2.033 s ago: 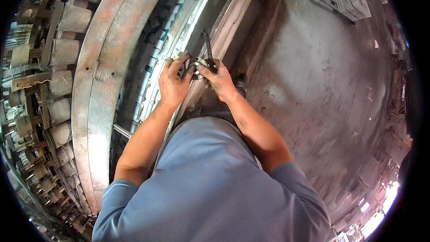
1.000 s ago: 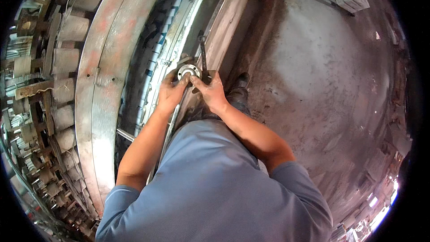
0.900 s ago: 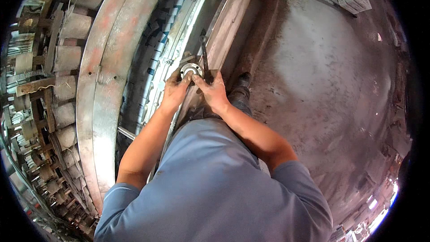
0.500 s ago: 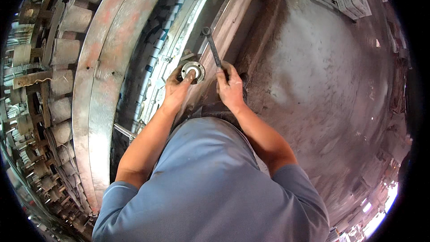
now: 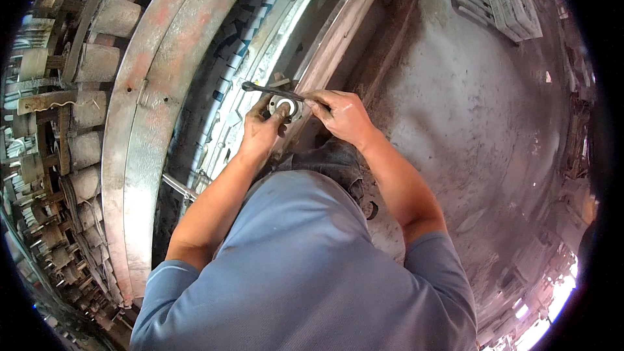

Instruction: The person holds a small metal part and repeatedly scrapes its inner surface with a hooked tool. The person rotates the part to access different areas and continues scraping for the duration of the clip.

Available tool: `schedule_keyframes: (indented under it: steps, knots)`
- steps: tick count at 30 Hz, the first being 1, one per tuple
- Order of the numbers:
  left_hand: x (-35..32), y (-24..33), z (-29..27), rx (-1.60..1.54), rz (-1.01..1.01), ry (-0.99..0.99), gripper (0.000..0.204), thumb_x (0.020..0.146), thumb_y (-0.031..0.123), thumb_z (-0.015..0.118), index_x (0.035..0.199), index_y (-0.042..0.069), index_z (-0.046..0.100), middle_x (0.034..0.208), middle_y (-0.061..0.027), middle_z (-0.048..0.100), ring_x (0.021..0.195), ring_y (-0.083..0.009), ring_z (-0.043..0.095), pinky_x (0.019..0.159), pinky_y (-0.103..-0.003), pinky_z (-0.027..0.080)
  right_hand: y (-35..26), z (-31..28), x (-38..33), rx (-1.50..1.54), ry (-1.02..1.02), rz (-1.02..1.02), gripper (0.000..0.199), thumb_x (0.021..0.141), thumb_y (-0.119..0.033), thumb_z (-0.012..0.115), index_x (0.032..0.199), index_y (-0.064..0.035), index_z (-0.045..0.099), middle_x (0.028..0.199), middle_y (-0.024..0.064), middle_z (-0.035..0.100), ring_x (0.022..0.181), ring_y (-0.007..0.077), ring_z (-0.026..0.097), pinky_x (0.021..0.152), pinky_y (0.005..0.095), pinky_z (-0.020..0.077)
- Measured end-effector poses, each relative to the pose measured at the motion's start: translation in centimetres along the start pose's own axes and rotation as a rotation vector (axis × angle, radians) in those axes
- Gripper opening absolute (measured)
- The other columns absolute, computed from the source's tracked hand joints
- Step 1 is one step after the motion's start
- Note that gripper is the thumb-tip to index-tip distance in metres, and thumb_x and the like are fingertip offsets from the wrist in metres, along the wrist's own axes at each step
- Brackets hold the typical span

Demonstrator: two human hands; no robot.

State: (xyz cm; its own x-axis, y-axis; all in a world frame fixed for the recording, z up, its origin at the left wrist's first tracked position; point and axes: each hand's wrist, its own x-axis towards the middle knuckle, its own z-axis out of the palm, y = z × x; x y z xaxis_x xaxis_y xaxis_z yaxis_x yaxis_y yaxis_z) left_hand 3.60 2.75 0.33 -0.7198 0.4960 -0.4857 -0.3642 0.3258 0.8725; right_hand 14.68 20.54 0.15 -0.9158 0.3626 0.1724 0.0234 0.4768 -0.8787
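A round metal flange point(image 5: 296, 116) with a pale ring round its centre is gripped in my left hand point(image 5: 260, 129), the thumb pressed over its middle. Across the flange's far edge lies a dark wrench point(image 5: 273, 90), its ring end pointing left. My right hand point(image 5: 341, 114) pinches the wrench's other end, close to the flange's right side. Whether the wrench touches the flange I cannot tell. Both hands are over a long metal beam point(image 5: 348, 26) of the machine frame.
A pale rail point(image 5: 276, 36) runs alongside a strip of blue and white segments point(image 5: 224, 84). Further left curves a wide, worn metal panel point(image 5: 146, 110). A metal rod point(image 5: 179, 186) sticks out near my left forearm. On the grey floor point(image 5: 468, 110) at far right stands a white crate point(image 5: 513, 6).
The wrench has swung from pointing away from me to lying leftward across the flange. My right hand has turned with it, while my left hand still holds the flange.
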Motion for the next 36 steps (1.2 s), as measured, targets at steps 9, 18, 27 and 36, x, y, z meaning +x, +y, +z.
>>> schedule_keyframes:
  steps: [9,18,27,36]
  knots:
    - [0.1,-0.4,0.2,-0.037,-0.007,0.002,0.052,0.092,0.012,0.071,0.136,-0.008,0.052,0.092,-0.0088,0.068,0.062,-0.0092,0.055,0.053,-0.025,0.046,-0.6,-0.1,1.1,-0.030,0.034,-0.038,0.021,0.089,-0.016,0.069,0.109,-0.0119,0.071,0.101,0.0122,0.072,0.085,0.0339,0.069,0.072,0.0392,0.0565]
    - [0.1,-0.8,0.2,-0.032,0.015,-0.006,0.052,0.092,0.014,0.072,0.135,-0.008,0.052,0.091,-0.0089,0.069,0.063,-0.0104,0.057,0.053,-0.025,0.046,0.9,1.8,-2.1,-0.153,0.040,-0.074,0.021,0.089,-0.012,0.071,0.109,-0.0050,0.071,0.093,0.0143,0.072,0.080,0.0321,0.070,0.070,0.0383,0.0571]
    - [0.0,-0.8,0.4,-0.019,0.041,0.035,0.054,0.092,0.015,0.072,0.136,-0.008,0.051,0.097,-0.0107,0.069,0.065,-0.0109,0.058,0.054,-0.026,0.047,1.6,2.4,-1.5,-0.091,0.080,-0.073,0.028,0.086,-0.013,0.071,0.114,-0.0129,0.070,0.099,0.0114,0.072,0.082,0.0328,0.069,0.070,0.0418,0.0562]
    - [-0.3,-0.8,0.3,-0.005,0.026,0.017,0.049,0.092,0.015,0.073,0.132,-0.006,0.056,0.098,-0.0089,0.069,0.075,-0.0116,0.062,0.062,-0.027,0.051,1.4,2.8,-1.7,-0.167,0.101,-0.079,0.028,0.087,-0.020,0.071,0.115,-0.0166,0.071,0.091,0.0083,0.073,0.077,0.0288,0.069,0.066,0.0398,0.0564]
